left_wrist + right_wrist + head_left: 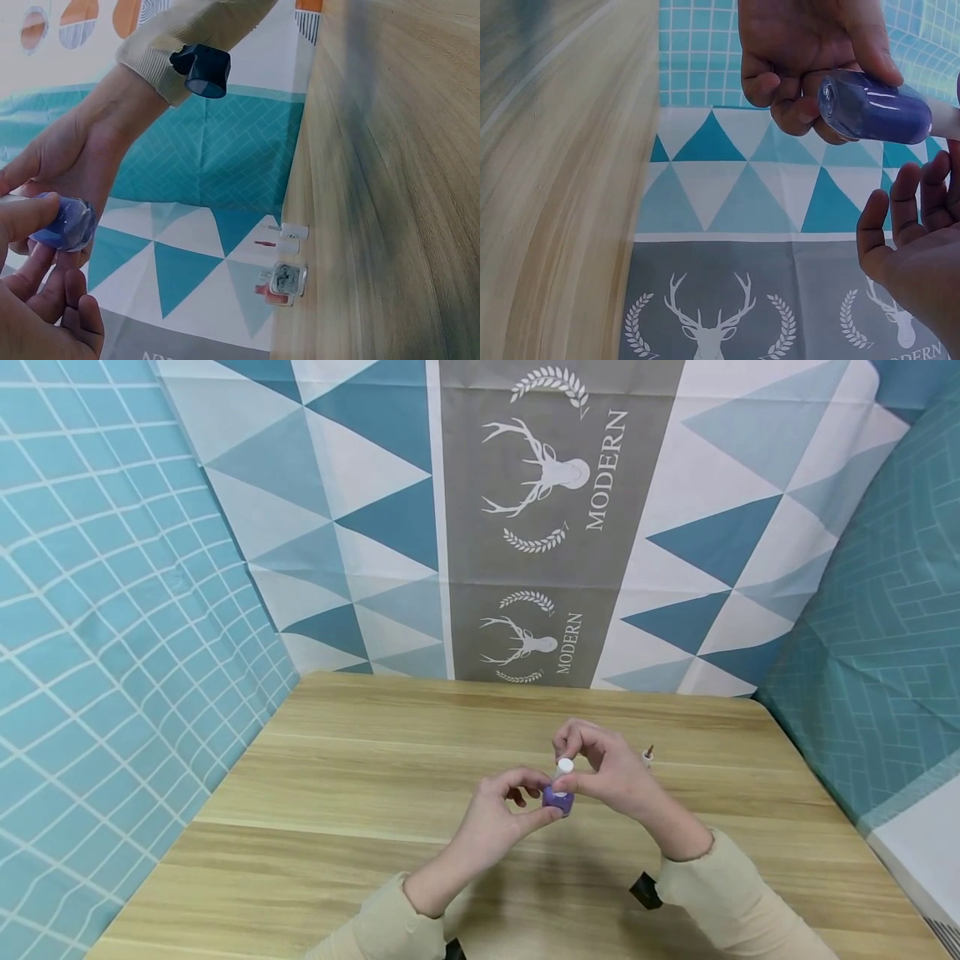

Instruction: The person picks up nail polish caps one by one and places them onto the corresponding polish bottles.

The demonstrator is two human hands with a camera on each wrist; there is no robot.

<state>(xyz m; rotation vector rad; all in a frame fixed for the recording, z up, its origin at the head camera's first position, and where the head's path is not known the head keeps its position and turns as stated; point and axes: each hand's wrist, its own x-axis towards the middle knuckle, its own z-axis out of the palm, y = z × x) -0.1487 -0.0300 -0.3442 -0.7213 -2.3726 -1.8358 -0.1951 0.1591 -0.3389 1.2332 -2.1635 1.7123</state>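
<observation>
A purple nail polish bottle [558,802] with a tall white cap [565,766] is held above the table. My left hand [501,810] pinches its glass body between thumb and fingers. From the other side, my right hand [611,770] grips the white cap between thumb and fingers. In the right wrist view the bottle [874,109] lies sideways across the picture, its cap [945,118] joined to the neck. The left wrist view shows the purple glass [71,225] partly covered by the left thumb.
On the wooden table [360,760], beyond the right hand, white caps [294,230] stand with brushes pointing up. Beside them are a glittery bottle [286,279] and a reddish bottle [275,298], mostly hidden in the head view. Patterned cloth [375,527] hangs behind the table.
</observation>
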